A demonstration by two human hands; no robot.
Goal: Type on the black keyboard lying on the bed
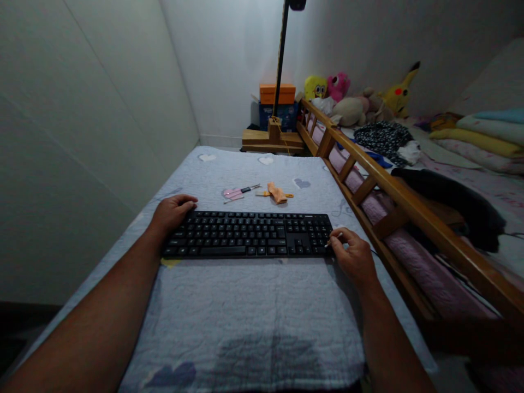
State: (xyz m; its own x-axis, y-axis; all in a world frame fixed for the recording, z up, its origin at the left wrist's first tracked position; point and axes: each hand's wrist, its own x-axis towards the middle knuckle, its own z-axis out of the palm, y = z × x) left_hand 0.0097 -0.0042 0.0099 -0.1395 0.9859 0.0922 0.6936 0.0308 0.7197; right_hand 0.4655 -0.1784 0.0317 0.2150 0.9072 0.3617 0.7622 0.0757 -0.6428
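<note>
A black keyboard (237,234) lies flat across the cloth. My left hand (172,214) is at its upper left corner, fingers curled against the edge and holding that end. At the keyboard's right end, my right hand (354,254) pinches a thin cotton swab (333,240), its tip close to the number pad keys. Behind the keyboard lie another cotton swab (233,200), a slim pink-and-black tool (245,190) with a pale tip, and an orange cloth (277,193) draped over a yellow-handled brush (262,194).
A pale blue quilted cloth (254,311) with heart patterns covers the table. A wooden bed rail (380,191) runs along the right, with bedding and plush toys behind it. At the back stand a wooden base with a black pole (280,60) and an orange box (268,94).
</note>
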